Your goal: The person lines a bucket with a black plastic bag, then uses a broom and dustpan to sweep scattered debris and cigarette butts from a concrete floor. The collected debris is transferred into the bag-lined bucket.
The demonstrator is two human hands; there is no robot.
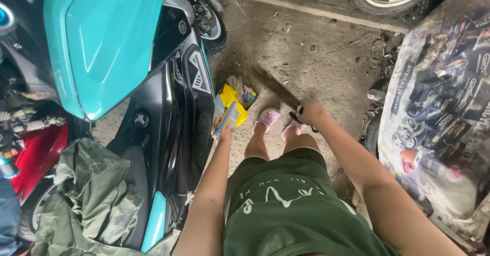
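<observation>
A green shirt (291, 210) filled the lower view. Beside it stood a teal and black scooter (153, 82). The right hand's (310, 114) grip was closed around a long dark stick (275, 88), which slanted up-left over the concrete floor (306, 46). The left hand's (222, 129) grip closed on a blue-handled tool (225, 119), just beside the scooter's panel.

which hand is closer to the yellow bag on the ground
Left. The left hand, holding a blue tool, is right beside the yellow bag; the right hand is off to its right.
</observation>
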